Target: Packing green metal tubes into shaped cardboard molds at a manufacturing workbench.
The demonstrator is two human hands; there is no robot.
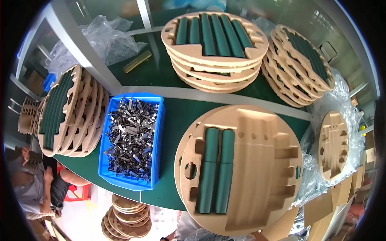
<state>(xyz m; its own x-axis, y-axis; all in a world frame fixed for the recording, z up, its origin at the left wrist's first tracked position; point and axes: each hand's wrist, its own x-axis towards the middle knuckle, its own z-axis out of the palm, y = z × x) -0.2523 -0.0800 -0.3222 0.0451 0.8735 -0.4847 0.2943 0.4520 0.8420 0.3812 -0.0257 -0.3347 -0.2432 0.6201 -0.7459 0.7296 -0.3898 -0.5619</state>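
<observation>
Neither of my hands shows clearly; only slivers of skin appear at the lower edge by the nearest tray, and no fingers can be made out. That round, brown moulded-pulp tray (253,172) lies on the green table and overhangs its front edge, with another tray's rim showing beneath it. Two dark green tubes (208,180) rest side by side in its left slots, while the wide channel and the right slots hold none. Left of it stands a blue plastic bin (158,160), heaped with small black and silver metal clip-like parts (130,138).
Stacked trays with green tubes stand at the back middle (217,60), back right (297,68) and left (68,116). A grey metal bar (193,93) crosses the table. Clear plastic film (108,40) lies behind. More trays (126,217) sit below; another person (32,180) sits at left.
</observation>
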